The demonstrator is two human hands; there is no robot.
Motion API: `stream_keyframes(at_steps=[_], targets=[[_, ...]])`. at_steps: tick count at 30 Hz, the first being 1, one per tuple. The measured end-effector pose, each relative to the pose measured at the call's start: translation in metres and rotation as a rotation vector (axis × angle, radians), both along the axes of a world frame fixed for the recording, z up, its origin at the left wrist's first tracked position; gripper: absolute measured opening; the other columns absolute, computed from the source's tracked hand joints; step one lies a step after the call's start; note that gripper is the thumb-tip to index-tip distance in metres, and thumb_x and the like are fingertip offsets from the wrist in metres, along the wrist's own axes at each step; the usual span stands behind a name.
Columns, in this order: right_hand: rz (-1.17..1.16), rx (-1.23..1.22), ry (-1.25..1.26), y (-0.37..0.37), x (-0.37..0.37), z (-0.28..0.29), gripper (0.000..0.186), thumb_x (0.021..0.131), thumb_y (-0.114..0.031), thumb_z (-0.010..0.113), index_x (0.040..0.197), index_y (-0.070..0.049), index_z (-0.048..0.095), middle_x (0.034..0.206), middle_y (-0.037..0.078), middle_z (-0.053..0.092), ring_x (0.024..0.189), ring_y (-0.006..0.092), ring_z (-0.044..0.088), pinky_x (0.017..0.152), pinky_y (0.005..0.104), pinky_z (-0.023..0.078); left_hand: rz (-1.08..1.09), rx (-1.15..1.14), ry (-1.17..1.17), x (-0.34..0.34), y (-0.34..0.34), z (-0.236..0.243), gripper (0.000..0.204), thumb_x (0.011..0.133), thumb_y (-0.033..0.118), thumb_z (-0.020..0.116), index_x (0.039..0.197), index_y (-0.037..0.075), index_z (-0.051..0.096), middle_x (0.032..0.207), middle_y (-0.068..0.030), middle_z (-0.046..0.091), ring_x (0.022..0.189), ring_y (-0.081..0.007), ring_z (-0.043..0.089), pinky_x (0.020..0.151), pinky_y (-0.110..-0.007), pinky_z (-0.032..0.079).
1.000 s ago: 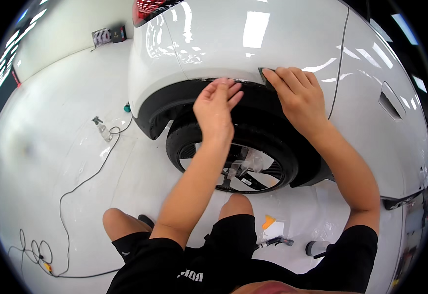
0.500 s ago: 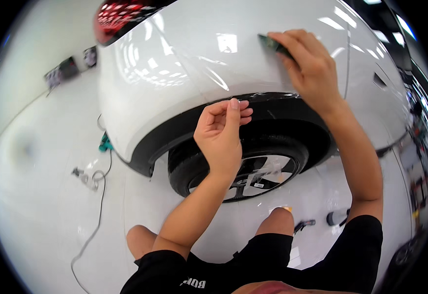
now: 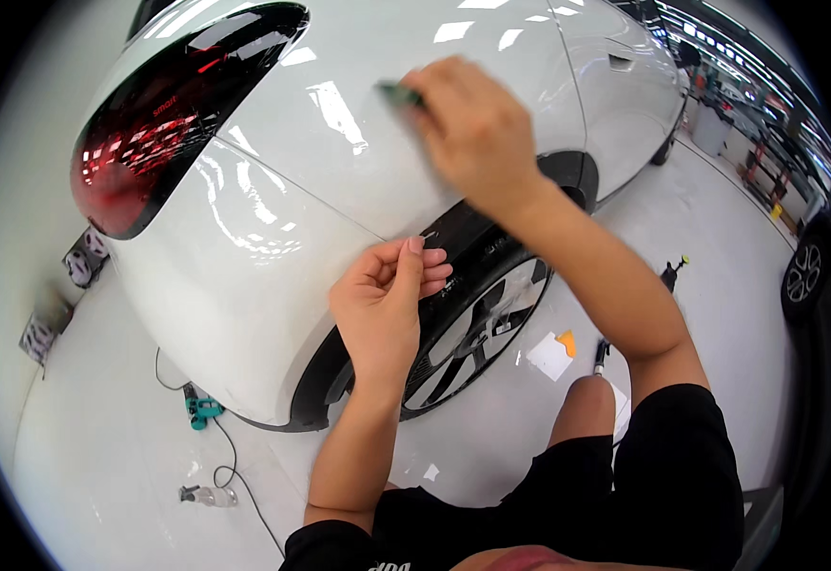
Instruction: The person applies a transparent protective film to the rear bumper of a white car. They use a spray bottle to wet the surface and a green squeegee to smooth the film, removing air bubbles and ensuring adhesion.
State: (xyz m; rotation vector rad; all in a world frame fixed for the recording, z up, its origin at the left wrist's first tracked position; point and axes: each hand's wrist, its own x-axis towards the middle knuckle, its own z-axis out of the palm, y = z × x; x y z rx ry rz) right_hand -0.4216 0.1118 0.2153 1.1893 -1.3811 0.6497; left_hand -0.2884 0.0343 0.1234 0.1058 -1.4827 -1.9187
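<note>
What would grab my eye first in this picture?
The glossy white car in the middle, with its big red taillight at upper left. Then the right hand, over the car's side, holding a flat green tool. Below it, the left hand is near the black wheel arch.

Car body [image 3: 349,186] looks super glossy and smooth, taillight [image 3: 187,119] shiny plastic, arch trim [image 3: 318,379] black plastic, shirt [image 3: 677,452] matt cloth.
</note>
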Motion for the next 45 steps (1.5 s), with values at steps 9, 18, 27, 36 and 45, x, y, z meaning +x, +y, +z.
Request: stream_keyframes(at_steps=[9, 18, 27, 36, 45], targets=[[0.009, 0.038, -0.146, -0.009, 0.02, 0.024, 0.022, 0.089, -0.022, 0.072, 0.094, -0.005, 0.059, 0.083, 0.008, 0.06, 0.077, 0.0265, 0.067, 0.063, 0.035, 0.054, -0.004, -0.054, -0.034, 0.01, 0.001, -0.003, 0.024, 0.101, 0.018, 0.067, 0.099, -0.006, 0.067, 0.08, -0.0122, 0.072, 0.066, -0.0163, 0.07, 0.063, -0.027, 0.059], [-0.447, -0.216, -0.503, 0.081, -0.138, 0.057, 0.039, 0.092, -0.036, 0.056, 0.096, 0.002, 0.065, 0.099, 0.022, 0.069, 0.094, 0.0427, 0.066, 0.084, 0.0525, 0.052, 0.088, -0.175, -0.076, 0.005, 0.004, 0.001, 0.024, 0.103, 0.018, 0.064, 0.098, -0.005, 0.065, 0.073, -0.0099, 0.068, 0.058, -0.0158, 0.067, 0.056, -0.026, 0.057], [-0.109, -0.19, -0.53, 0.107, -0.139, 0.046, 0.039, 0.095, -0.038, 0.061, 0.092, 0.002, 0.06, 0.088, 0.023, 0.068, 0.085, 0.0436, 0.065, 0.075, 0.0497, 0.05, 0.122, -0.18, -0.079, 0.004, 0.003, -0.001, 0.022, 0.103, 0.016, 0.063, 0.096, -0.004, 0.064, 0.071, -0.0094, 0.067, 0.056, -0.0155, 0.066, 0.055, -0.025, 0.056], [-0.396, -0.325, -0.628, 0.174, -0.222, 0.034, 0.048, 0.101, -0.035, 0.051, 0.123, 0.007, 0.061, 0.121, 0.034, 0.064, 0.113, 0.0482, 0.062, 0.095, 0.0512, 0.048, 0.001, -0.098, -0.061, 0.003, 0.004, 0.008, 0.024, 0.103, 0.016, 0.063, 0.105, -0.007, 0.067, 0.074, -0.0088, 0.067, 0.061, -0.0156, 0.067, 0.058, -0.026, 0.057], [-0.293, -0.246, -0.107, 0.045, -0.14, 0.064, 0.034, 0.103, -0.034, 0.061, 0.121, -0.006, 0.066, 0.106, 0.012, 0.07, 0.095, 0.0288, 0.067, 0.086, 0.0369, 0.051, 0.031, -0.145, -0.287, 0.016, -0.015, 0.039, 0.026, 0.098, 0.021, 0.07, 0.096, -0.005, 0.071, 0.068, -0.0061, 0.068, 0.058, -0.0098, 0.064, 0.055, -0.021, 0.051]])
